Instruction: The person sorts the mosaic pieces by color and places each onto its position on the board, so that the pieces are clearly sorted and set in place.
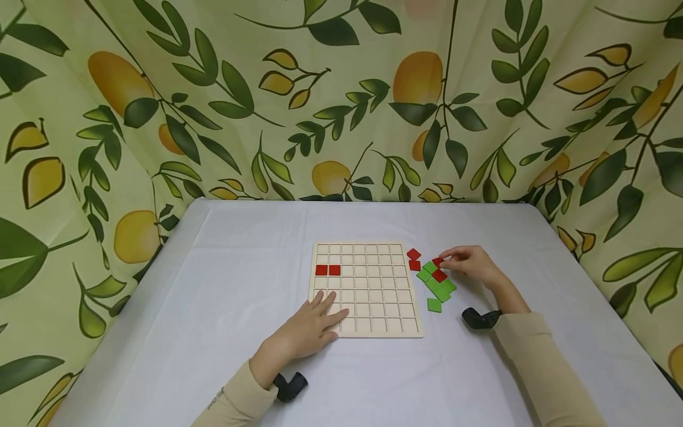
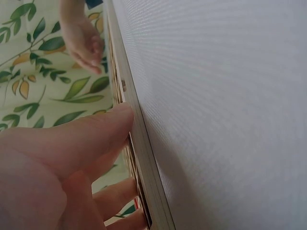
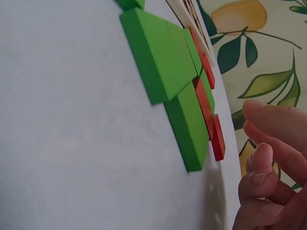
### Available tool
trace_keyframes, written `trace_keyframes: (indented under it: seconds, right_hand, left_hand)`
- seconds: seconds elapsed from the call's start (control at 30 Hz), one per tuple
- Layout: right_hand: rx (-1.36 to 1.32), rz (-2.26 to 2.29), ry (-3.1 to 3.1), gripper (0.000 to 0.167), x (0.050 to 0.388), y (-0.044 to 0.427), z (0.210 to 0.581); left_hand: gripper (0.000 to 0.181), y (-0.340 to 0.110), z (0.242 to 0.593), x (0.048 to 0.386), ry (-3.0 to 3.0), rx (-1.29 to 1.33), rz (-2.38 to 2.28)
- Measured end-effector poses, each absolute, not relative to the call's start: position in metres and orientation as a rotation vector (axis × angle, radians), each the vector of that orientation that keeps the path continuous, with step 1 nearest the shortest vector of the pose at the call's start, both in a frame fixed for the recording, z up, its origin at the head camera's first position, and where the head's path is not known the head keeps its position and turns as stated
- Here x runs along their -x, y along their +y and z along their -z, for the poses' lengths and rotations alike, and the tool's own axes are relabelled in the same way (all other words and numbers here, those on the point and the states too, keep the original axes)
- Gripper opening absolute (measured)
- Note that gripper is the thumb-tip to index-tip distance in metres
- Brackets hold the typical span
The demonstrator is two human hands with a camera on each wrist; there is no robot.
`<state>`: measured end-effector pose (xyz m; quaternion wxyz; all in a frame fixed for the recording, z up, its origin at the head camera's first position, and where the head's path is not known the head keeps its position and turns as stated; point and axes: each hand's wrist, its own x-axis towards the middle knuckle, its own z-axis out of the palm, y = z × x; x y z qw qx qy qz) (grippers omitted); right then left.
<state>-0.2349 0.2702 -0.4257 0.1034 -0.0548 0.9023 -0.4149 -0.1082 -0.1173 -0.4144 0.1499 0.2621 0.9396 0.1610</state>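
Note:
My left hand rests with fingers spread on the lower left of the pale gridded board; in the left wrist view, the thumb of that hand lies at the board's edge. Two red tiles sit side by side in the board's left part. My right hand is over the right side of the loose tiles, fingertips close to a red tile. In the right wrist view, the hand has its fingers partly bent, no tile visible between them, beside a red tile.
Green tiles lie bunched right of the board, with one green tile apart at the front. Other red tiles lie near the board's right edge. A leaf-patterned cloth hangs behind the white table.

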Motion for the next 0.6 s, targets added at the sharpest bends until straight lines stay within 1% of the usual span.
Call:
trace_keyframes:
  seconds: [0.6]
  right_hand:
    - [0.164,1.189,2.617,0.042,0.25,0.281,0.434]
  left_hand:
    - [0.048,-0.118,0.414,0.108,2.699,-0.748,-0.449]
